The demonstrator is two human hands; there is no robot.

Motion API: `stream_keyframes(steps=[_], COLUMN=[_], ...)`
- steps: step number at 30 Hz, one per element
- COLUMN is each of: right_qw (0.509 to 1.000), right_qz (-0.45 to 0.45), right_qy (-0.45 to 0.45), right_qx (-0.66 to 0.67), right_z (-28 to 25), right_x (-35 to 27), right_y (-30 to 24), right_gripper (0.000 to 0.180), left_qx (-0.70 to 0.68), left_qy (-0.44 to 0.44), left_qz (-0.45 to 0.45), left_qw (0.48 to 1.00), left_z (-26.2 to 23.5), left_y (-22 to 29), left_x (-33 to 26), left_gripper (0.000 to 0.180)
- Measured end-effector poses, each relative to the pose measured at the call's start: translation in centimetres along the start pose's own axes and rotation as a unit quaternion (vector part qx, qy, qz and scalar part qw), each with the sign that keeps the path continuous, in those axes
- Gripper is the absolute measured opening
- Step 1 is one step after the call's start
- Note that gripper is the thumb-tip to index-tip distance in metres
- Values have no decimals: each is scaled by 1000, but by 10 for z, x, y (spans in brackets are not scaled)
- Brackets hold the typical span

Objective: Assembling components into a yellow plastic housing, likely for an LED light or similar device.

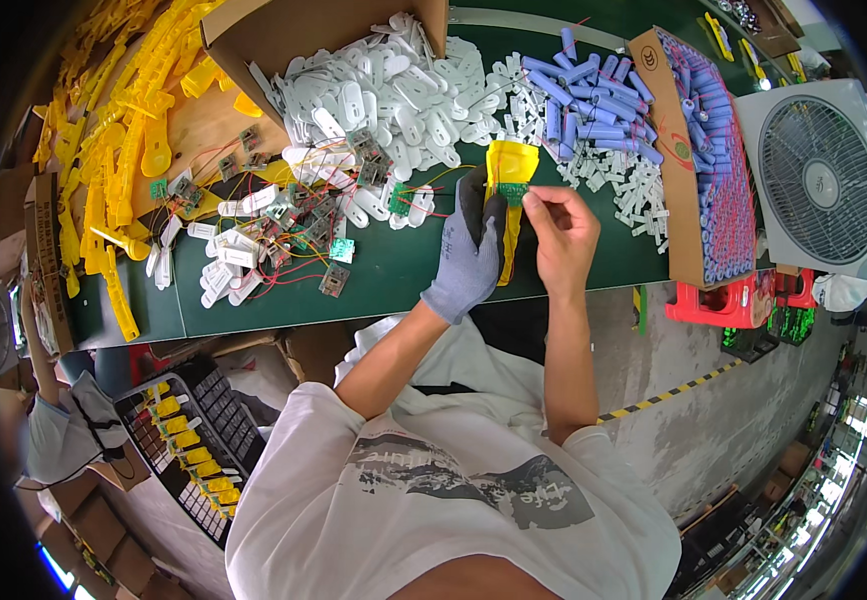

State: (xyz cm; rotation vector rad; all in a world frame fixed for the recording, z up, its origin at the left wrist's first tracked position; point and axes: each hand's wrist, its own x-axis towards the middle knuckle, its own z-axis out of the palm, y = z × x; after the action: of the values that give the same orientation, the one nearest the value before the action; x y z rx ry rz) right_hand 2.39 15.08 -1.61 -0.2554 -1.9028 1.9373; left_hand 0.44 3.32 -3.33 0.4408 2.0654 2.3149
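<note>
A worker in a white printed T-shirt [454,490] sits at a green-topped bench [394,270], both hands raised over its near edge. The left hand [469,255], in a grey knit glove with dark fingertips, is closed around a yellow plastic housing [510,165], holding it upright with its open side turned toward the worker, apparently so the inside can be reached. The bare right hand [562,235] pinches a small green circuit board [514,192] between thumb and fingertips, pressed against the housing near its upper part; thin red and yellow wires trail from it to the left. Housing and board sit between the two hands, just above the bench, close to the chest where the eye can follow fine work. Stock is fanned out within arm's reach: a heap of white plastic parts [394,90] spilling from a cardboard box [294,30], loose wired circuit boards [284,215] to the left, more yellow housings [129,110] piled along the far left, and blue cylindrical cells [584,90] lying beside an open carton [704,170] packed with more of them. A white box fan [824,180] stands at the right end of the bench above red crates [719,300]. At the lower left a black wire basket [194,440] holds finished-looking yellow pieces, beside another person's grey sleeve [64,430].
</note>
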Motion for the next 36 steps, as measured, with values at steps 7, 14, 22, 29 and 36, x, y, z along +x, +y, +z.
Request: stream_keyframes(steps=[7, 14, 22, 29, 36], right_qw=[993, 993, 989, 998, 946], right_qz=[80, 93, 88, 15, -83], right_qy=[-68, -78, -117, -31, -74], right_qx=[47, 6, -1, 49, -304], right_z=[2, 6, 7, 3, -43], right_x=[6, 6, 5, -8, -41], right_y=[3, 4, -6, 0, -22], right_gripper=[8, 13, 16, 16, 53], left_qx=[-46, -124, -114, -317, -358], left_qy=[49, 74, 78, 99, 69], left_qz=[-55, -83, -42, -142, -151], left_qw=[996, 986, 990, 932, 919], left_z=[1, 5, 1, 10, 19], left_y=[9, 3, 8, 3, 9], left_x=[1, 1, -6, -9, -16], left_gripper=[30, 29, 23, 20, 30])
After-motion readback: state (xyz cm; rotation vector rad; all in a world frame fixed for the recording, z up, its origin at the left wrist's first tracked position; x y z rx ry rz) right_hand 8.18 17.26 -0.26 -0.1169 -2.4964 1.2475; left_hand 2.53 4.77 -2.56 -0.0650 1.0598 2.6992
